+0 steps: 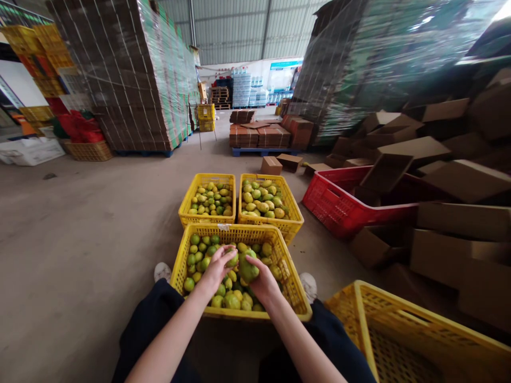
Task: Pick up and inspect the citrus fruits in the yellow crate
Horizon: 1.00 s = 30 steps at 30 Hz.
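Observation:
A yellow plastic crate [293, 290] stands between my feet, holding many green and yellow citrus fruits [232, 301]. Above its middle, my left hand [217, 268] has its fingers round a small green fruit [232, 259]. Close to its right, my right hand [263, 279] grips a larger green fruit [248, 267] from the side, with the thumb on top. The two held fruits are side by side; whether they touch I cannot tell.
Two yellow crates of fruit, left [182, 205] and right [295, 215], stand just beyond. A red crate [331, 210] and a heap of cardboard boxes [451, 255] lie right. Another yellow crate [359, 319] is at lower right. Wrapped stacks and a pallet [259, 151] stand behind.

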{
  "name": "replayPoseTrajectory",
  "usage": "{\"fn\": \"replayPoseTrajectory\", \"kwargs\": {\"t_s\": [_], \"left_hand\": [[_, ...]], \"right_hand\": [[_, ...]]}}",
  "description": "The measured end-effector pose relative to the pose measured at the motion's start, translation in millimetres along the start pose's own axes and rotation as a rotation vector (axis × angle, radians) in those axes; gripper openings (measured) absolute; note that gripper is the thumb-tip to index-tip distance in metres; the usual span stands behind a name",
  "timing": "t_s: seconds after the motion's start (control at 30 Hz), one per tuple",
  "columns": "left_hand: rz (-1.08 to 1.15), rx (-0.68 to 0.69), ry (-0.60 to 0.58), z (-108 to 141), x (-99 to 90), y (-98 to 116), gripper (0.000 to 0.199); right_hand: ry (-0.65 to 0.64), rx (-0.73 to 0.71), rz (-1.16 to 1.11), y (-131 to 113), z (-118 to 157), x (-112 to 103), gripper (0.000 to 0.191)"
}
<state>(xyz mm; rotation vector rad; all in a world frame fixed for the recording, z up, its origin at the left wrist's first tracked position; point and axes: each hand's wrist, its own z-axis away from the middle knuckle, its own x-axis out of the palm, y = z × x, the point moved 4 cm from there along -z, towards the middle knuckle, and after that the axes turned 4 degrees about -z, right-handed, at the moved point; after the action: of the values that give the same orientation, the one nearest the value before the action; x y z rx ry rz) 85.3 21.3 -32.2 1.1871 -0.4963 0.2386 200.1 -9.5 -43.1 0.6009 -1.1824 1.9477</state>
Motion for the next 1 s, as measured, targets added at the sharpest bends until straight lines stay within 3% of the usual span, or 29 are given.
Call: {"fn": "replayPoseTrajectory", "kwargs": {"t_s": [0.13,0.23,0.43,0.63,1.0], "left_hand": [[-0.265,0.230,-0.067,8,5.7,15,0.028],[-0.386,0.323,-0.131,13,10.7,21,0.025],[-0.314,0.375,-0.121,18,14.7,29,0.026],[-0.145,0.384,-0.023,23,6.1,44,0.027],[-0.311,0.487,-0.151,28,11.1,41,0.022]], "right_hand": [[0.064,-0.208,0.142,-5,1,-3,0.036],[0.074,-0.350,0.216,-12,4,-2,0.042],[-0.042,-0.587,0.387,-30,20,13,0.042],[-0.085,-0.596,0.405,-33,28,22,0.048],[-0.179,-0.575,0.398,-29,36,31,0.052]]}}
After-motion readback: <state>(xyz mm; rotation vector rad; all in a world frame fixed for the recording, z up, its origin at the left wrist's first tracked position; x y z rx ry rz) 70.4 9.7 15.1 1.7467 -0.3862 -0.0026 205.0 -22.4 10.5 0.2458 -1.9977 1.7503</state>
